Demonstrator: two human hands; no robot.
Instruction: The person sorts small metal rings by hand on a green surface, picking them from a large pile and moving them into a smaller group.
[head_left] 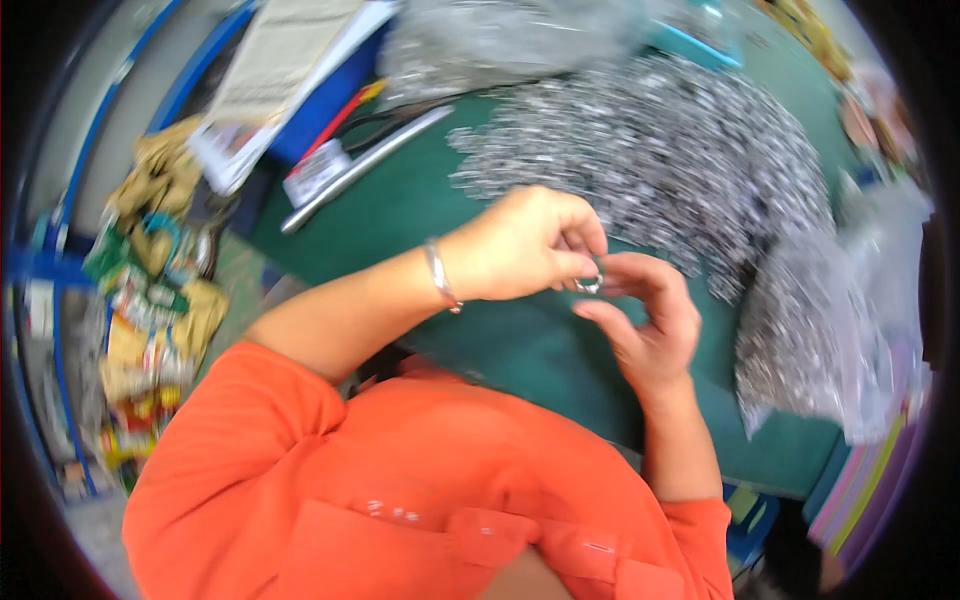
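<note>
My left hand (525,245), with a silver bangle on the wrist, pinches a small shiny metal ring (588,285) between thumb and fingertips. My right hand (645,315) meets it from the right, fingers curled around the same small metal ring. Both hands hover over the green table (420,215), just in front of a big heap of small silvery metal parts (680,150). My orange sleeves fill the lower part of the view.
A clear bag of the same silvery parts (810,330) lies at the right. A metal rod (365,165), red-handled tool (340,115), papers (275,60) and a blue box lie at the far left. Cluttered packets (150,290) sit on the floor at left.
</note>
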